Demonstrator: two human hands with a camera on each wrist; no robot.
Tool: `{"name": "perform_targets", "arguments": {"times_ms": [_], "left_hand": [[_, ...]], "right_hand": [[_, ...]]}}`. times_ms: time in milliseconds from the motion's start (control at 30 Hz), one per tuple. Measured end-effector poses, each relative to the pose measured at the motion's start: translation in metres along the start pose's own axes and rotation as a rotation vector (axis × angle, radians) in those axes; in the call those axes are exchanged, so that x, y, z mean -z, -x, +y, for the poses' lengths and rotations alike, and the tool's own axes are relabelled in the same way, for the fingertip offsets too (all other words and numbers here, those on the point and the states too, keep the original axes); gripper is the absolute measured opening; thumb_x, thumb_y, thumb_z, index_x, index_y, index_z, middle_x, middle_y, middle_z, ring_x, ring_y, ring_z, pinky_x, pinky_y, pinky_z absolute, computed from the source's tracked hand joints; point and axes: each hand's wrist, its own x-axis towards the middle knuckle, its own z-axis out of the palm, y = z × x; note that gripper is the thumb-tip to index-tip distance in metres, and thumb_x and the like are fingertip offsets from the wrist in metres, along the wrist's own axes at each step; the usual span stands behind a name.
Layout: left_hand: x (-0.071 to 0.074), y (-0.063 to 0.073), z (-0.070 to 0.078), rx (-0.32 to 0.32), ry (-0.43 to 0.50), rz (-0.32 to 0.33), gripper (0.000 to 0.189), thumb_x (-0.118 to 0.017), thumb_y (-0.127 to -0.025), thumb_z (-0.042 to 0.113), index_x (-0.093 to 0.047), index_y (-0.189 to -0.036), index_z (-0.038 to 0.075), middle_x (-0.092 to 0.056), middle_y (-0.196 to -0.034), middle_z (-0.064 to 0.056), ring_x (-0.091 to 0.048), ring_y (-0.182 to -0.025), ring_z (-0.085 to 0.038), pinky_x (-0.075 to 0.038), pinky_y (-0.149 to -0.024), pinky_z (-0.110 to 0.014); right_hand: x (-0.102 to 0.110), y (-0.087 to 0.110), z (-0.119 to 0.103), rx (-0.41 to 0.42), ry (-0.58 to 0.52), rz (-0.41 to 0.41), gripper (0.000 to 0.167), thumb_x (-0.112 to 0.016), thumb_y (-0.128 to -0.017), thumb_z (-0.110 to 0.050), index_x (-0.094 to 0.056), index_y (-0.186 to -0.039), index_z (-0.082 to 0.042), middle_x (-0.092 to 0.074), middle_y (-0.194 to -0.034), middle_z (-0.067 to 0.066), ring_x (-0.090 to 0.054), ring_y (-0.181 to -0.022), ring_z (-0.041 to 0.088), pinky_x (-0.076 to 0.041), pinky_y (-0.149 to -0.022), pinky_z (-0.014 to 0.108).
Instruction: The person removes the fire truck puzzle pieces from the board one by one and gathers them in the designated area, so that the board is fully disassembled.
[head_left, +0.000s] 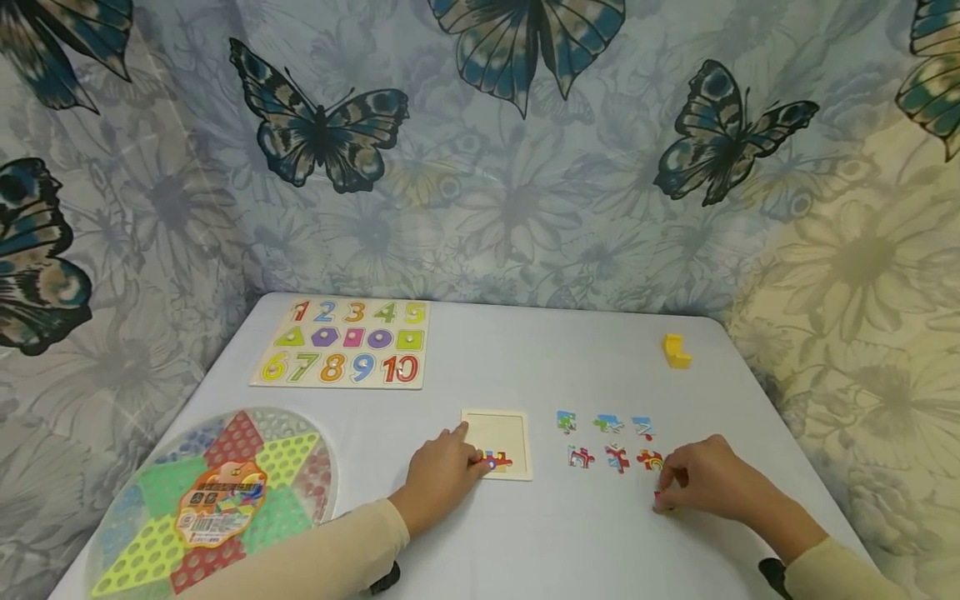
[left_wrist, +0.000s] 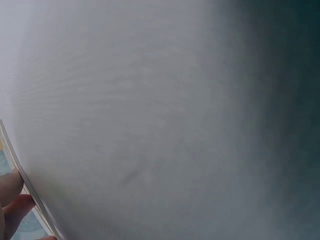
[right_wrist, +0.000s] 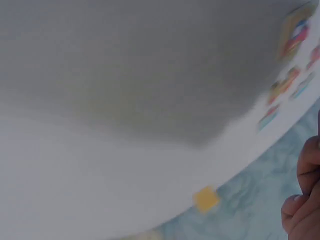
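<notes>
My left hand (head_left: 442, 475) rests at the left edge of a small wooden puzzle tray (head_left: 517, 418). Its index fingertip touches near the tray's upper left corner, and the thumb lies by a colourful strip of jigsaw (head_left: 501, 459) along the bottom inside. In the left wrist view, fingertips (left_wrist: 11, 187) touch the tray's edge. To the right, my right hand (head_left: 705, 479) pinches a small reddish jigsaw piece (head_left: 657, 497) low over the table; the fingers hide most of it. Loose jigsaw pieces (head_left: 617, 457) lie in two rows between the tray and this hand.
A number-and-shape board (head_left: 341, 352) lies at the back left. A round star-patterned game board (head_left: 288, 517) with an orange label is at the front left, partly under the left sleeve. A yellow block (head_left: 677, 352) stands at the back right. Butterfly-patterned cloth (head_left: 517, 208) hangs behind the table.
</notes>
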Motion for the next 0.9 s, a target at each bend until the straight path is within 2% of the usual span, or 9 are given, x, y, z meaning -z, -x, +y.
{"name": "perform_targets", "arguments": {"times_ms": [133, 267, 367, 467, 700, 900], "left_hand": [[0.001, 0.0, 0.0, -0.01, 0.019, 0.017, 0.016, -0.079, -0.083, 0.032, -0.078, -0.084, 0.016, -0.06, -0.13, -0.02, -0.058, -0.113, -0.046, -0.049, -0.088, -0.053], [0.002, 0.001, -0.001, -0.024, 0.026, 0.023, 0.015, -0.079, -0.083, 0.03, -0.077, -0.084, 0.015, -0.061, -0.13, -0.019, -0.059, -0.113, -0.046, -0.048, -0.091, -0.053], [0.003, 0.002, -0.002, -0.037, 0.003, 0.004, 0.014, -0.077, -0.086, 0.028, -0.078, -0.091, 0.015, -0.059, -0.132, -0.017, -0.058, -0.115, -0.044, -0.046, -0.093, -0.053], [0.003, 0.004, -0.003, -0.056, -0.02, -0.004, 0.015, -0.075, -0.087, 0.027, -0.078, -0.095, 0.014, -0.059, -0.133, -0.016, -0.059, -0.115, -0.041, -0.047, -0.094, -0.051], [0.004, 0.005, -0.007, -0.071, -0.023, 0.009, 0.016, -0.077, -0.086, 0.027, -0.08, -0.093, 0.014, -0.06, -0.13, -0.018, -0.061, -0.114, -0.038, -0.049, -0.092, -0.047], [0.008, 0.003, -0.012, -0.071, -0.046, -0.027, 0.027, -0.078, -0.083, 0.035, -0.079, -0.104, 0.018, -0.059, -0.131, -0.02, -0.06, -0.115, -0.04, -0.048, -0.093, -0.048]], "right_hand": [[-0.01, -0.026, -0.032, 0.073, -0.055, 0.035, 0.016, -0.083, -0.077, -0.035, -0.068, -0.073, -0.032, -0.046, -0.058, -0.023, -0.042, -0.053, -0.004, -0.03, -0.064, 0.029], [-0.026, -0.059, -0.073, 0.113, -0.084, 0.064, 0.006, -0.081, -0.08, -0.023, -0.075, -0.079, -0.023, -0.05, -0.061, -0.022, -0.044, -0.055, -0.003, -0.039, -0.059, 0.024], [-0.037, -0.081, -0.1, 0.104, -0.059, 0.071, 0.003, -0.08, -0.081, -0.02, -0.078, -0.084, -0.019, -0.053, -0.061, -0.021, -0.044, -0.055, -0.001, -0.042, -0.063, 0.029], [-0.045, -0.096, -0.12, 0.092, -0.019, 0.069, 0.006, -0.079, -0.082, -0.021, -0.079, -0.086, -0.017, -0.054, -0.06, -0.021, -0.043, -0.055, -0.001, -0.037, -0.069, 0.036], [-0.052, -0.113, -0.139, 0.148, -0.004, 0.088, 0.008, -0.082, -0.079, -0.023, -0.08, -0.082, -0.016, -0.063, -0.064, -0.017, -0.047, -0.057, -0.004, -0.031, -0.069, 0.036], [-0.052, -0.119, -0.143, 0.178, 0.008, 0.113, 0.005, -0.082, -0.078, -0.02, -0.08, -0.079, -0.016, -0.07, -0.071, -0.012, -0.052, -0.061, -0.005, -0.03, -0.067, 0.035]]}}
